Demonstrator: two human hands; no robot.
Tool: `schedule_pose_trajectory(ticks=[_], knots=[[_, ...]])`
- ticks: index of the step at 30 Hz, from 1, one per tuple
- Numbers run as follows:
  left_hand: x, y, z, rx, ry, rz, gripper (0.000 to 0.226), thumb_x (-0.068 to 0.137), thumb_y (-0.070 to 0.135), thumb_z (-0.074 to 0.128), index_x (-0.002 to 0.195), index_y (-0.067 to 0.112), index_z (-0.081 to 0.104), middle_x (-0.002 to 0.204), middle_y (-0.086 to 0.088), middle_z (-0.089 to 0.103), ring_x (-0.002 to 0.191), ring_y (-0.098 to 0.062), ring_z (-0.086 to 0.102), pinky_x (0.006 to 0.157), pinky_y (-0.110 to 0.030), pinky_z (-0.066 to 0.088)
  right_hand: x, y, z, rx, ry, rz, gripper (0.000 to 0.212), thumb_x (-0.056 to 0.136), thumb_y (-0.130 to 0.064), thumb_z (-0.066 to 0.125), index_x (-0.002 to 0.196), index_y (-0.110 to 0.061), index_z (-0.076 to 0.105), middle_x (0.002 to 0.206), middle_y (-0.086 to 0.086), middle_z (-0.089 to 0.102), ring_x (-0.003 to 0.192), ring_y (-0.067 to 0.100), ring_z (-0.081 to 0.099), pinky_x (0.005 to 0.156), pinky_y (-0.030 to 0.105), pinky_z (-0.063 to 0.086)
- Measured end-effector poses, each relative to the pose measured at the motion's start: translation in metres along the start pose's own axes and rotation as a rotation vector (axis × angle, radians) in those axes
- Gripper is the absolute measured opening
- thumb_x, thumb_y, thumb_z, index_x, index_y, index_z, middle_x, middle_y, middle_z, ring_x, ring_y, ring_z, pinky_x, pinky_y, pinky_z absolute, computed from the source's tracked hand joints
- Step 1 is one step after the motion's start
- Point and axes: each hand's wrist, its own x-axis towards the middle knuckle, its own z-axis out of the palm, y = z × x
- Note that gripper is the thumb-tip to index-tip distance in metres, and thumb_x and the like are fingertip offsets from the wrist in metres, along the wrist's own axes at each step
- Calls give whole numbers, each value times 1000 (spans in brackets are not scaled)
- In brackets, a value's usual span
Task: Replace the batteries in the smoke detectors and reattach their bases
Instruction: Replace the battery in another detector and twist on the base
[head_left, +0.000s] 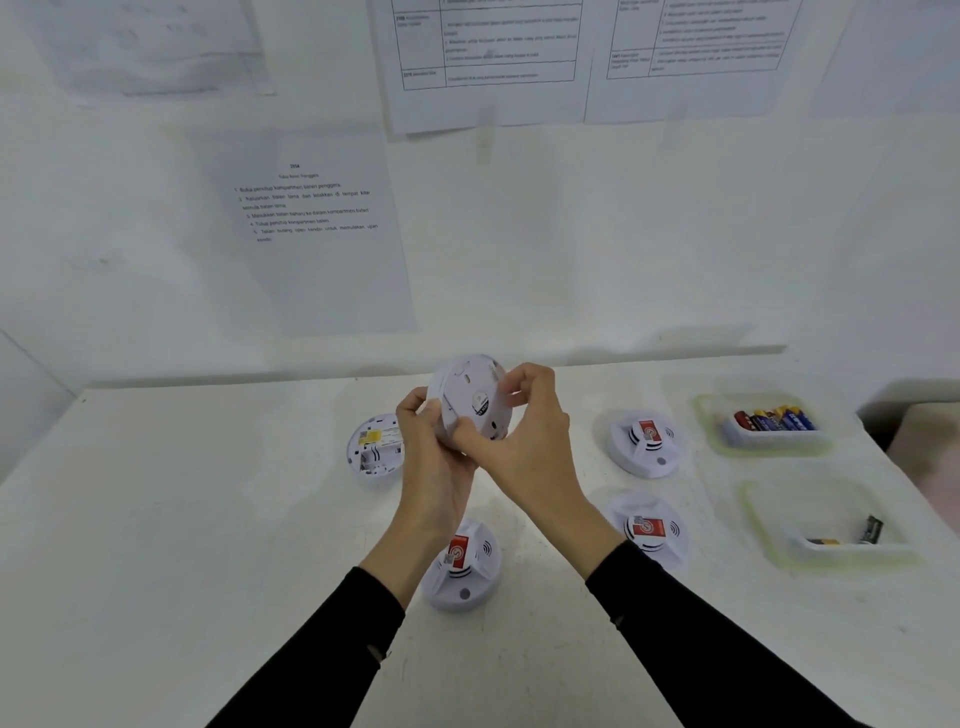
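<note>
detector (470, 397) | gripped between both hands' fingers (511, 397) | above table (208, 519)

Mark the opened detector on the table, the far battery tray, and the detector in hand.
opened detector (375, 448), head view, on its exposed battery compartment.
far battery tray (776, 441), head view, on its front wall.
held detector (470, 392), head view, on its white back face.

Black long sleeves both arms: left sleeve (322, 660), right sleeve (691, 639), snug, plain, cuffs at wrists. Small pale fleck on each. Left hand (431, 452), right hand (535, 447) bare.
</note>
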Motion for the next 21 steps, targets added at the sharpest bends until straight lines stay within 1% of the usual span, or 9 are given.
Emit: schedule_pose_trajectory(ticks=[2,5,7,10,12,14,15,18,21], knots=[[0,0,0,19,-10,6,26,105,19,33,130,15,41,137,-22,57,106,-27,67,72,-30,59,0,1,2,35,15,29,56,57,-52,73,96,-39,35,100,-20,49,97,0,52,86,43,49],[6,-2,-9,134,-32,5,27,104,22,40,130,17,40,130,-21,61,111,-31,62,76,-33,58,3,5,-5,70,-72,13,55,63,-47,75,104,-35,40,103,-15,52,97,6,54,78,20,47],[11,-3,-19,269,-50,26,36,91,32,59,123,30,43,123,-17,61,112,-30,61,81,-35,56,11,11,-16,131,-216,90,44,76,-44,72,110,-32,47,106,-12,58,97,3,58,75,12,42],[22,-5,-33,581,-43,-4,73,65,54,76,127,54,39,139,-1,52,123,-19,56,94,-33,49,28,32,-34,349,-309,385,32,90,-50,47,113,-29,58,111,-8,66,106,7,60,93,31,42],[33,-10,-39,734,-93,-52,93,64,50,87,138,48,31,140,2,52,119,-10,59,89,-21,50,37,51,-43,438,-283,495,37,99,-46,33,115,-26,60,110,-5,69,107,13,60,95,37,39],[44,-18,-43,890,-157,-57,97,67,34,90,141,39,28,137,2,52,113,-1,58,80,-12,51,41,67,-50,500,-261,590,43,101,-48,26,115,-25,59,105,-3,70,104,17,61,88,37,38],[50,-24,-45,969,-192,-37,98,66,30,92,140,38,28,136,2,51,115,-1,56,82,-12,52,42,74,-51,499,-252,628,45,101,-50,25,115,-25,59,104,-2,70,103,18,61,87,37,38],[63,-42,-47,1180,-273,25,106,57,37,95,138,37,27,140,2,44,128,-14,46,104,-32,47,45,93,-51,482,-236,696,47,100,-54,26,118,-24,58,108,1,70,103,21,61,91,40,40],[74,-61,-45,1297,-293,63,113,55,38,95,144,25,27,142,-1,40,131,-20,40,110,-45,39,47,105,-45,466,-211,743,47,100,-54,29,118,-22,58,117,5,66,107,23,61,92,40,44]])
